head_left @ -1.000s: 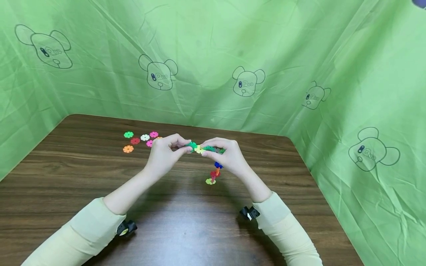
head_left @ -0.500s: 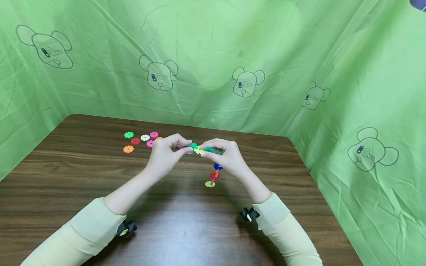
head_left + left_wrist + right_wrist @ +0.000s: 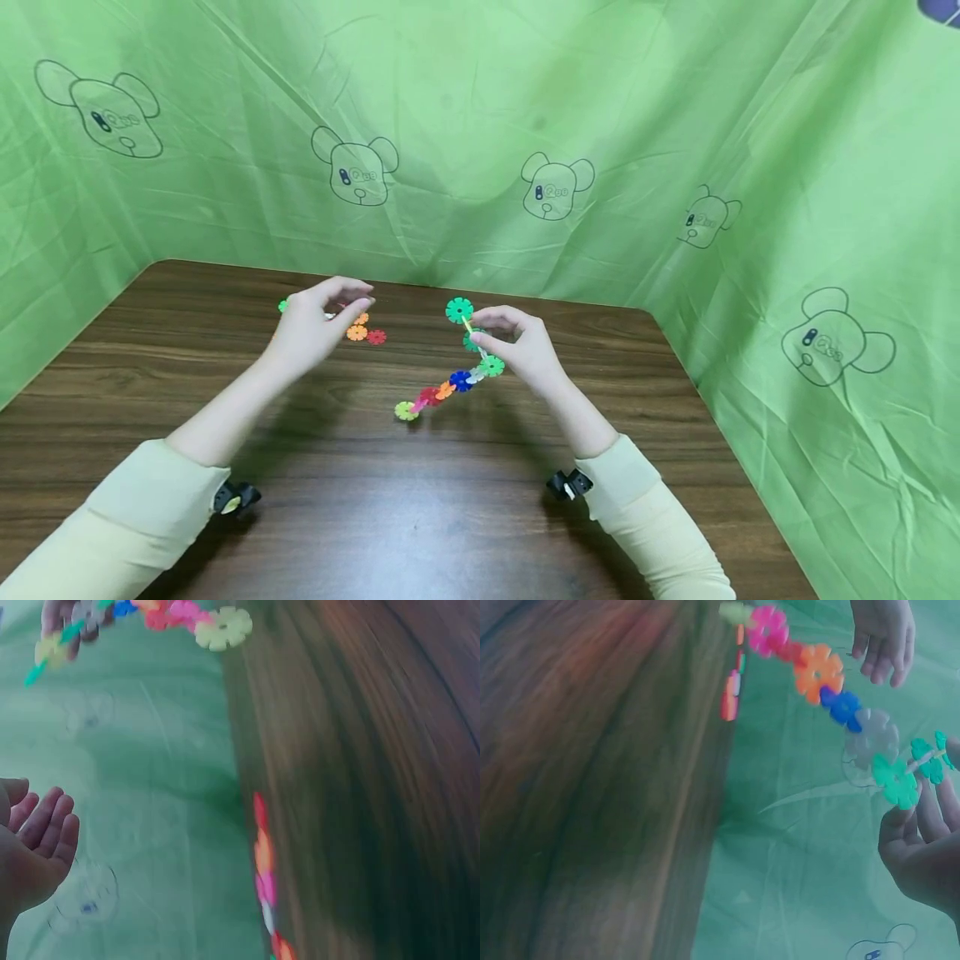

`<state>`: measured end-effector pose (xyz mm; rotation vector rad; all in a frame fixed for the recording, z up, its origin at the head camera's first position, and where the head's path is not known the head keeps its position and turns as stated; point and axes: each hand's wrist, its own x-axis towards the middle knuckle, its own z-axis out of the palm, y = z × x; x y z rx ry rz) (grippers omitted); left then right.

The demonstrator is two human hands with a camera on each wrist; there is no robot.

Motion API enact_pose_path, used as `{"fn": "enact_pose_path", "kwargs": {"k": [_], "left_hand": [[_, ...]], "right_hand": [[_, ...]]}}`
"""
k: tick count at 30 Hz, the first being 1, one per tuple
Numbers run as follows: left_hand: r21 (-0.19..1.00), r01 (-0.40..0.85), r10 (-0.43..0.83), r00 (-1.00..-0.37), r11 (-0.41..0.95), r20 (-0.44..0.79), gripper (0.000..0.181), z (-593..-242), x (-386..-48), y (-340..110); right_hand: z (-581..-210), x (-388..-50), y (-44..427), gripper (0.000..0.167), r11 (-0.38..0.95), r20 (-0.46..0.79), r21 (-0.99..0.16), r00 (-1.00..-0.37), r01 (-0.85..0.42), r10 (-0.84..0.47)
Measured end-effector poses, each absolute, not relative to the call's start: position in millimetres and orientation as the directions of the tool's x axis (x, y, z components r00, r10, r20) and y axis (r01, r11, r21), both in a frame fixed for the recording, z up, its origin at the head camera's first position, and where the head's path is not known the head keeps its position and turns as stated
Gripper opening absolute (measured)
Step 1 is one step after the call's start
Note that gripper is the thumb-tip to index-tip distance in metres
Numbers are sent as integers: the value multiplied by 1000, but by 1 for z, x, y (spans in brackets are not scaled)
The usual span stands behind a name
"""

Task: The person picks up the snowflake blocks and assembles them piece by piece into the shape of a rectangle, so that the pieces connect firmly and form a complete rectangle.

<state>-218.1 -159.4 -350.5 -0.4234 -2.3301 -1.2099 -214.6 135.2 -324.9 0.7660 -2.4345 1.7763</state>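
Note:
A chain of interlocking flower-shaped plastic discs (image 3: 461,381) hangs above the table in the head view. My right hand (image 3: 521,346) pinches it near its upper end, by a yellow disc just below the topmost green disc (image 3: 459,310). From there it slants down to the left through green, clear, blue, orange, red and pink discs to a yellow-green disc (image 3: 406,411). My left hand (image 3: 318,321) hovers apart from the chain with nothing in its fingers, near several loose discs (image 3: 357,332). That hand partly hides them. In the left wrist view the left palm (image 3: 34,855) shows bare.
Loose orange and red discs (image 3: 377,337) lie at the back left of the brown wooden table (image 3: 420,517). A green disc (image 3: 282,306) shows beyond the left hand. Green cloth (image 3: 450,100) with bear-head drawings hangs behind and beside the table.
My left hand has let go of the chain's green end and moved left towards the loose discs. The chain, still in my right hand, has swung so its lower end points further left.

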Motion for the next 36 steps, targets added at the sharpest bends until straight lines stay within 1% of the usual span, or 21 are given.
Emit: {"fn": "enact_pose_path", "kwargs": {"k": [4, 8, 15, 20, 25, 29, 32, 36], "left_hand": [[636, 441, 51, -844, 634, 534, 19, -362, -227, -186], [589, 404, 76, -862, 700, 501, 21, -378, -233, -212], [577, 335, 121, -919, 745, 376, 33, -401, -244, -258], [558, 309, 174, -943, 770, 282, 42, -414, -252, -283], [516, 315, 242, -948, 796, 205, 47, -424, -262, -296], [512, 276, 247, -961, 813, 126, 47, -427, -269, -299], [496, 262, 252, -964, 828, 88, 47, -431, -273, -300], [448, 277, 264, -960, 850, 91, 45, -433, -276, -299]], "right_hand": [[-331, -217, 138, 32, 248, 302, -880, -881, -404, -364], [-339, -218, 142, 39, 267, 310, -863, -867, -429, -390], [-344, -219, 144, 49, 324, 335, -813, -844, -484, -420], [-347, -220, 144, 55, 372, 343, -766, -822, -525, -454], [-351, -222, 144, 54, 390, 298, -755, -807, -526, -510], [-354, -225, 145, 52, 401, 231, -772, -806, -493, -546], [-370, -237, 148, 53, 418, 196, -774, -808, -475, -555], [-390, -252, 153, 52, 430, 166, -779, -811, -457, -560]]}}
